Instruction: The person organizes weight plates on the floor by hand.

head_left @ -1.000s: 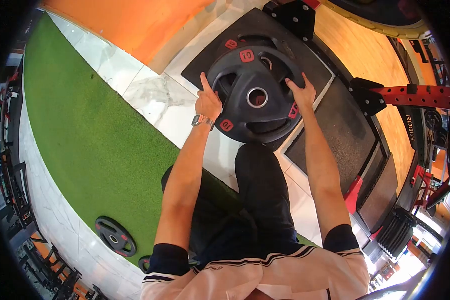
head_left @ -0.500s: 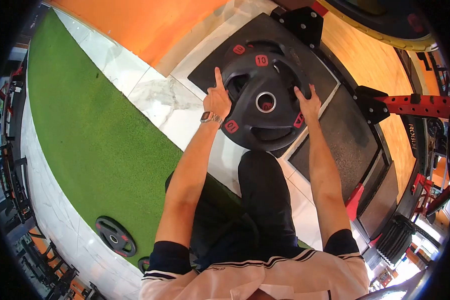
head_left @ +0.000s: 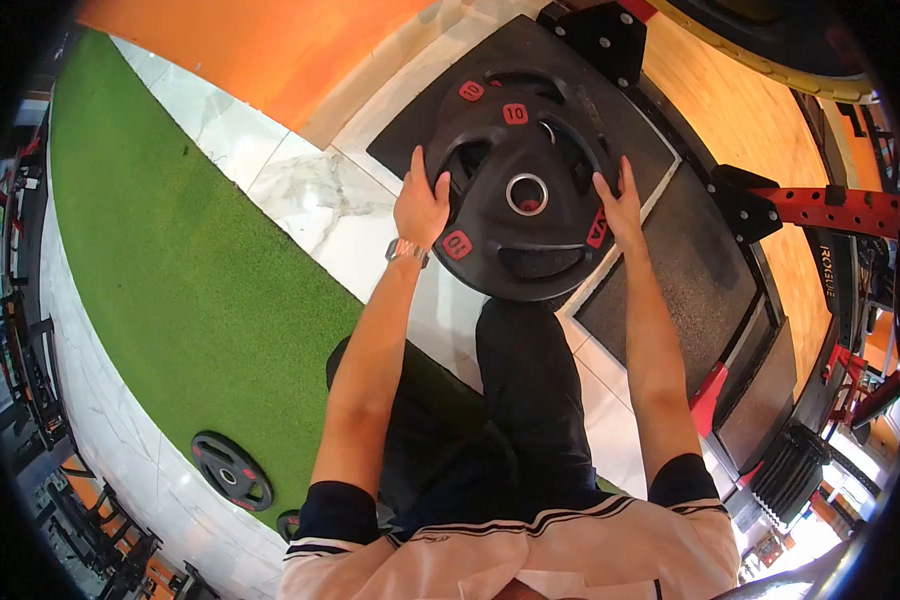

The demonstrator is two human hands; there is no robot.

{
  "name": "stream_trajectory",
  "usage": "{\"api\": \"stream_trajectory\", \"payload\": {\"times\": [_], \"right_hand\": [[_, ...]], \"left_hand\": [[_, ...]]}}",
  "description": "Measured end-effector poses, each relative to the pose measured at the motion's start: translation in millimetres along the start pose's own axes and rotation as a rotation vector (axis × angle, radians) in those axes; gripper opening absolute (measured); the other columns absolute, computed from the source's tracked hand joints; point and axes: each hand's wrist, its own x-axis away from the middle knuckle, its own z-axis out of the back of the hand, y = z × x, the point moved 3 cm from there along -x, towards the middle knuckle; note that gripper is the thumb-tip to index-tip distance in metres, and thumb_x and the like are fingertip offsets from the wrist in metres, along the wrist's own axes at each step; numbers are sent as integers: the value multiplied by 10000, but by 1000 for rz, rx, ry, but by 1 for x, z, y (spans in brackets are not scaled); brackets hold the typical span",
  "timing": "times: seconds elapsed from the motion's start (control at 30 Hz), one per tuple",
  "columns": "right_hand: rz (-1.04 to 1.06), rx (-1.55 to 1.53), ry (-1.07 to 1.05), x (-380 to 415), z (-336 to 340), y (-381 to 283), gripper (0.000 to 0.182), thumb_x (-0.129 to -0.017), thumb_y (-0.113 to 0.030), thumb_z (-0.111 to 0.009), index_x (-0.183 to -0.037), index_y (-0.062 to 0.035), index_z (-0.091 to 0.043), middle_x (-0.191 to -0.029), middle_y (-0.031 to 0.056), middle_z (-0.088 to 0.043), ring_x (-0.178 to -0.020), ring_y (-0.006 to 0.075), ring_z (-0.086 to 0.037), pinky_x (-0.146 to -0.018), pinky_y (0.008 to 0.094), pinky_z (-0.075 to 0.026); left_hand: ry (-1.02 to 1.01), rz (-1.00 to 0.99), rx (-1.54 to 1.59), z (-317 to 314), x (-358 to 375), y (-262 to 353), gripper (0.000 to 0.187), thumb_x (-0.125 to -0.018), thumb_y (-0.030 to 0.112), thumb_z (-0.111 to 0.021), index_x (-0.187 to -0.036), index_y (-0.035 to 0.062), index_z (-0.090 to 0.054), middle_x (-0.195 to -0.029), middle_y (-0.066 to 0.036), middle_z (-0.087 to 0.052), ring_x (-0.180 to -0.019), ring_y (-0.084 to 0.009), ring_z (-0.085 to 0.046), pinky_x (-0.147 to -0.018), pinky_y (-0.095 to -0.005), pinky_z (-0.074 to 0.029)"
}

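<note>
Two-handed handling in hand: left hand [head_left: 422,210] and right hand [head_left: 622,210] hold opposite sides of the upper 10-marked weight plate [head_left: 485,220], overlapping the other plate [head_left: 471,92] above black mat [head_left: 410,138]. Control likely calls for even support.

Displaying "10" on two red badges [head_left: 515,114] of the upper weight plate [head_left: 490,222]. Displaying "VA" on its red side label [head_left: 597,228], with any further letters not being legible. Displaying "10" on a red badge of the lower weight plate [head_left: 526,81] beneath. Displaying "ROGUE" in light lettering on the black equipment part [head_left: 828,300] at the right. Showing script too small for reading on the shirt [head_left: 570,550].
</note>
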Motion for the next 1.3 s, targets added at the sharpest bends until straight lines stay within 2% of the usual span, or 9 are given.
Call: {"api": "stream_trajectory", "payload": {"times": [0.03, 0.07, 0.17, 0.2, 0.53, 0.83, 1.13, 1.23, 1.3], "right_hand": [[38, -45, 22, 7, -1, 13, 880, -927, -431, -749, -1576, -6, -334, -1564, 265, -430, -1433, 339, -461, -1162, 389, -377], [80, -89, 46, 13, 0, 26, 864, -934, -394, -756, -1579, -10, -329, -1560, 262, -437, -1426, 326, -469, -1156, 390, -381], [5, -143, 75, 94, -7, 6, 931, -920, -303, -781, -1605, -8, -224, -1498, 209, -462, -1364, 293, -470, -1161, 393, -354], [-35, -227, 94, 117, -16, -1, 1039, -878, -275, -821, -1627, -34, -142, -1556, 221, -391, -1411, 311, -417, -1180, 410, -327], [-66, -269, 38, 133, -23, 3, 1155, -768, -64, -790, -1649, -91, -43, -1617, 228, -266, -1466, 342, -331, -1223, 440, -255], [-109, -350, 81, 127, -24, 8, 1099, -716, 48, -687, -1648, -86, -119, -1657, 217, -224, -1536, 328, -235, -1248, 419, -205], [38, -127, -133, -4, 14, 3, 1089, -698, 139, -664, -1649, -117, -202, -1736, 116, -95, -1594, 243, -88, -1267, 359, -163], [124, -225, -344, -38, 27, -2, 1068, -713, -6, -783, -1634, -139, -259, -1728, 143, -109, -1594, 292, -103, -1266, 399, -198], [250, 50, -331, -39, 24, -28, 1051, -737, -75, -828, -1627, -132, -273, -1721, 156, -128, -1586, 305, -140, -1252, 411, -236]], "left_hand": [[126, -75, 127, 6, 3, 4, 634, -987, 334, -628, -1524, 61, -427, -1261, -272, -655, -1038, -434, -691, -880, -455, -564], [19, 201, 380, 3, 9, -1, 581, -961, 308, -671, -1434, 3, -527, -1363, -272, -614, -1203, -423, -628, -1001, -435, -509], [24, 185, 517, -3, 7, -4, 579, -946, 273, -701, -1406, -37, -537, -1355, -288, -613, -1209, -426, -621, -1012, -435, -501], [75, 89, 389, -6, 6, -8, 579, -974, 252, -690, -1444, -32, -506, -1312, -265, -651, -1188, -324, -660, -1000, -383, -507], [18, 111, 403, -6, 5, -9, 579, -973, 239, -672, -1429, -68, -490, -1387, -295, -578, -1281, -419, -569, -1078, -426, -447], [51, 133, 492, -9, 8, -9, 561, -974, 221, -676, -1424, -60, -494, -1341, -286, -617, -1219, -403, -621, -1029, -416, -486], [352, 303, 499, -54, 24, 29, 577, -1003, 240, -660, -1469, -27, -451, -1279, -247, -656, -1133, -318, -656, -991, -370, -499], [351, 366, 520, -53, 26, 35, 581, -997, 241, -666, -1469, -22, -452, -1300, -239, -651, -1132, -328, -658, -987, -385, -504], [344, 367, 562, -50, 25, 37, 586, -988, 232, -678, -1470, -16, -454, -1311, -235, -647, -1134, -331, -659, -988, -392, -505]]}}
